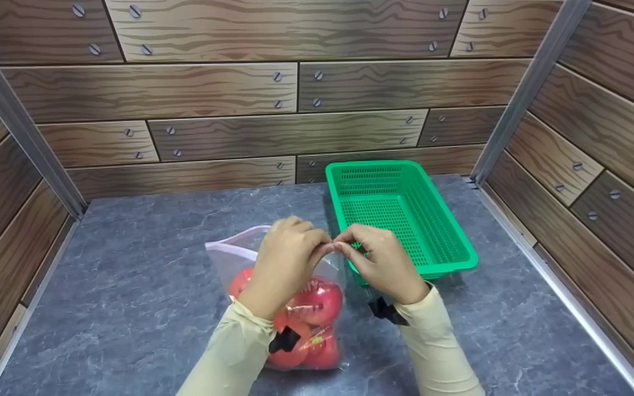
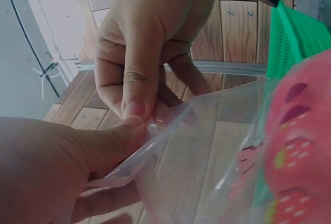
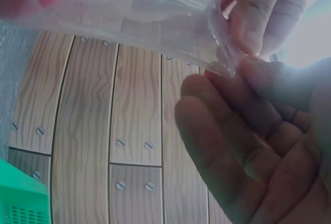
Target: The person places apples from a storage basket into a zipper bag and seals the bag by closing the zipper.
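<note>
A clear zip bag (image 1: 220,264) with a pale pink-white top edge stands on the table, its mouth gaping at the left. Inside are several round red things (image 1: 317,302), some printed with strawberries (image 2: 297,162). My left hand (image 1: 289,258) pinches the bag's top edge near its right corner. Right beside it, my right hand (image 1: 383,261) pinches the corner between thumb and index finger, the two hands' fingertips touching. In the right wrist view the other fingers of the right hand (image 3: 248,131) extend loosely below the corner.
A green perforated basket (image 1: 449,220) stands behind and to the right of the bag, with nothing seen in it. Beneath everything is a grey marbled tabletop (image 1: 130,286). Wood-patterned walls (image 1: 223,88) enclose the back and sides.
</note>
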A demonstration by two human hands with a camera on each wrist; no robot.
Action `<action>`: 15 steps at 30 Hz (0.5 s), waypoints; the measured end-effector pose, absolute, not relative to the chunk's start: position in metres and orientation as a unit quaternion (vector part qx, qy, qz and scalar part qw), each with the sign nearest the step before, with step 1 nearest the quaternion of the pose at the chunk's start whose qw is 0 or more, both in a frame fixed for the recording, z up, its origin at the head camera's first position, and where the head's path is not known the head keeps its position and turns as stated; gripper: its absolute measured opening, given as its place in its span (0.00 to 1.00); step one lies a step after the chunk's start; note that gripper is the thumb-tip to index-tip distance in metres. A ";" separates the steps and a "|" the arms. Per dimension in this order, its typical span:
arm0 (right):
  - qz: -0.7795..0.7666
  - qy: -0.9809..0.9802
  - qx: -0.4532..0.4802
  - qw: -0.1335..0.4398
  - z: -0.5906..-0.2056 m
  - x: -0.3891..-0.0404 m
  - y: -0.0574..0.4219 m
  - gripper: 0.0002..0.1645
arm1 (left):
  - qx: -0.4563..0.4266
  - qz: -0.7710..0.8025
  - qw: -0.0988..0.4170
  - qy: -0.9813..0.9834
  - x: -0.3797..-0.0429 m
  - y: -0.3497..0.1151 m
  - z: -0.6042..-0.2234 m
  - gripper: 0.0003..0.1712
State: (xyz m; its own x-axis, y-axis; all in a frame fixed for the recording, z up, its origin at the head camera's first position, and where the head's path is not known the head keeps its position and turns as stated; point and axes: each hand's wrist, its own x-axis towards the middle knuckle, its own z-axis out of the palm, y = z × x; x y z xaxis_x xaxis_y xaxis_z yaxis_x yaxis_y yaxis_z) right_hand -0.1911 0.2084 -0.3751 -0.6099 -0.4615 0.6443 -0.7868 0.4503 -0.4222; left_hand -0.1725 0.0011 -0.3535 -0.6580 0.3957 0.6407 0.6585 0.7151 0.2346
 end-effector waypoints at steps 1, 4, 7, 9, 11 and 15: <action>0.361 -0.821 0.377 0.231 -0.375 -0.191 0.208 0.03 | -0.301 -0.225 0.295 -0.878 -0.173 -0.001 -0.353 0.07; 0.371 -0.820 0.365 0.238 -0.373 -0.190 0.209 0.03 | -0.289 -0.215 0.302 -0.883 -0.174 -0.012 -0.350 0.05; 0.382 -0.821 0.348 0.244 -0.373 -0.192 0.211 0.03 | -0.258 -0.209 0.283 -0.900 -0.174 -0.026 -0.348 0.04; 0.382 -0.823 0.338 0.249 -0.374 -0.194 0.212 0.03 | -0.239 -0.205 0.271 -0.910 -0.174 -0.038 -0.348 0.04; 0.375 -0.828 0.327 0.257 -0.374 -0.197 0.216 0.04 | -0.224 -0.203 0.267 -0.915 -0.175 -0.053 -0.349 0.04; 0.374 -0.836 0.292 0.276 -0.375 -0.205 0.225 0.03 | -0.185 -0.193 0.294 -0.918 -0.175 -0.091 -0.354 0.03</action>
